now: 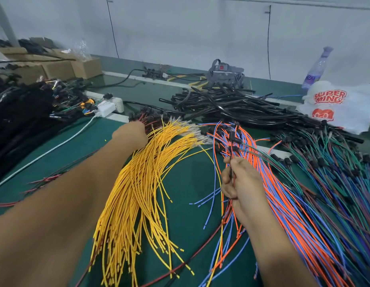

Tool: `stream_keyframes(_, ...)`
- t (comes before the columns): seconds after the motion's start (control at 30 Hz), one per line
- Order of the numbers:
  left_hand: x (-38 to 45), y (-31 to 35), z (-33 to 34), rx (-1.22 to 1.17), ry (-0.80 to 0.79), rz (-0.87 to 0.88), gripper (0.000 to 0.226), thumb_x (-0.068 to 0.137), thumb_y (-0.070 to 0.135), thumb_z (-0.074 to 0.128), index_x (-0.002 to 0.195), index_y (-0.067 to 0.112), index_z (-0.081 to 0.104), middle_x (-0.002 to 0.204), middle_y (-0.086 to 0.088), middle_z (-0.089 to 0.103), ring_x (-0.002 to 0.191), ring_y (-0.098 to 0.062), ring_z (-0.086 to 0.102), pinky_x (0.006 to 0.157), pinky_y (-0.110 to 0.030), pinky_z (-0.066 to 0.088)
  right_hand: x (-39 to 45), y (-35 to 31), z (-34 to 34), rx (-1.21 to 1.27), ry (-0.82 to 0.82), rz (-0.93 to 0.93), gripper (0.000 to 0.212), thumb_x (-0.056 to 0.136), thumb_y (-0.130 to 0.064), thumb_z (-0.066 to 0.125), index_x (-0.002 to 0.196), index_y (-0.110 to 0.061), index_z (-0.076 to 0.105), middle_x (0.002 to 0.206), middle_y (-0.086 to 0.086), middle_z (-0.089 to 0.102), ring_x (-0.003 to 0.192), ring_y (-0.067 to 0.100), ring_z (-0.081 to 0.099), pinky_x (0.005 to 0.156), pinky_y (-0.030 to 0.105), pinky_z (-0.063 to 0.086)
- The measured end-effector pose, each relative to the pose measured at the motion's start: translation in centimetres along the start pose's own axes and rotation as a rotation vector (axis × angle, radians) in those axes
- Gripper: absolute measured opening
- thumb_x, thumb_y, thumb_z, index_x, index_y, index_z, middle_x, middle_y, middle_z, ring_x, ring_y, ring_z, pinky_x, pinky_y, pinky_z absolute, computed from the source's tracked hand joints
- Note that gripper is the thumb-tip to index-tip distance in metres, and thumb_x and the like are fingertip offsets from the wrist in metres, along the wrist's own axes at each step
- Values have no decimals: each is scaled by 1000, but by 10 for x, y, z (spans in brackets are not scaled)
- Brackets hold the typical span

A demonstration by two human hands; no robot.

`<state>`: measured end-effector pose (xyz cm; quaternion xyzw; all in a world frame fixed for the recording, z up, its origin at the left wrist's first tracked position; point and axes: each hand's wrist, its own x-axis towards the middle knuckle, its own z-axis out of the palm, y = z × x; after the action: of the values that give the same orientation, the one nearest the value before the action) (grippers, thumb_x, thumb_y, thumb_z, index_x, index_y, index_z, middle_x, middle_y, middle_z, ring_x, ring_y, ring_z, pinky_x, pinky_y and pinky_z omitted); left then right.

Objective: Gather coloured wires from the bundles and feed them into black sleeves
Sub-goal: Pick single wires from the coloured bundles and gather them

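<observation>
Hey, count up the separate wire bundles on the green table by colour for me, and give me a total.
Yellow bundle: 1
Orange and blue bundle: 1
Green, blue and purple bundle: 1
Red and black bundle: 1
Total: 4

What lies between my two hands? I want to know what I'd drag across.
In the head view, the yellow wires fan between the left hand and right hand, then bare green mat.

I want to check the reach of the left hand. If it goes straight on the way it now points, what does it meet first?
Probably the red and black wires with black connectors: the left hand already reaches their near ends, beside the yellow wires. Depth is unclear.
</observation>
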<state>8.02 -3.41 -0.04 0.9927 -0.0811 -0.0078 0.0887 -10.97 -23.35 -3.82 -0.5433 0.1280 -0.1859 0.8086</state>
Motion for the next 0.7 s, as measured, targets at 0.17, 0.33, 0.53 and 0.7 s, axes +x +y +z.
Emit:
stream_keyframes(0.17, -10, 5, 0, -189, 362, -35, 19, 93, 17, 43, 103, 6, 55, 109, -18, 51, 100, -38, 51, 83, -47, 48, 1, 2, -3, -13, 8, -11, 25, 103, -9, 36, 89, -6, 56, 50, -1, 48, 30, 7, 25, 37, 14, 22)
stream_keyframes(0.33, -56, 59, 11, -710, 364, 138, 5, 96, 18, 48, 92, 16, 50, 87, -4, 61, 71, -19, 59, 60, -34, 45, 2, 8, 3, -223, 78, -125, 26, 101, -10, 42, 82, -11, 59, 59, 0, 57, 38, 9, 48, 40, 17, 37)
stream_keyframes(0.53, -125, 147, 50, -1198, -86, 252, 19, 93, 10, 55, 78, 14, 67, 79, -10, 70, 71, -17, 61, 73, -34, 52, 8, 12, -6, -270, 230, -366, 26, 97, -5, 50, 88, -20, 70, 88, 0, 70, 78, 8, 62, 77, 25, 49)
stream_keyframes(0.7, -143, 166, 55, -1483, -256, 156, 24, 91, 5, 54, 80, 15, 73, 67, 5, 68, 61, -5, 57, 56, -14, 43, 12, 11, -15, -239, 218, -346, 38, 95, -2, 49, 72, -23, 71, 78, -5, 68, 79, 11, 60, 76, 28, 45)
